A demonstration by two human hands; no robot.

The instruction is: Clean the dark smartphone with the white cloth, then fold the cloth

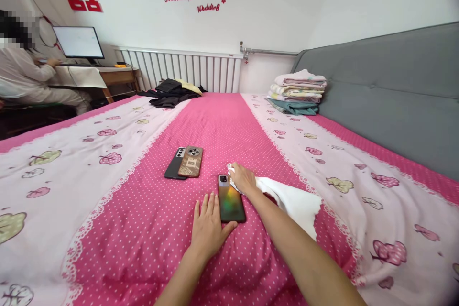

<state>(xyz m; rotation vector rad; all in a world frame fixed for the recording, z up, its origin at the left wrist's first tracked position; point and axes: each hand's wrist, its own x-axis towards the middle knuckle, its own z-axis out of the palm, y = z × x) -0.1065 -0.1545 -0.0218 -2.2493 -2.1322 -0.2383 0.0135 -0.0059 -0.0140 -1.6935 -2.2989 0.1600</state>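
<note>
A smartphone (231,205) with a shiny green and orange back lies on the pink dotted bedspread, camera side up. My left hand (208,222) lies flat along its left edge, fingers stretched out and thumb at the bottom edge. Bunched in my right hand (244,179) is part of a white cloth (296,201), which touches the phone's upper right corner. The rest of the cloth spreads over the bed under my right forearm. Farther left, a brown patterned phone (191,165) rests partly on top of a black phone (172,167).
Dark folded clothes (172,93) lie at the bed's far side. A stack of folded fabrics (299,91) stands by the grey headboard (387,76). Beyond the bed are a white radiator (182,69) and, at left, a person (27,71) seated at a desk with a monitor (79,42).
</note>
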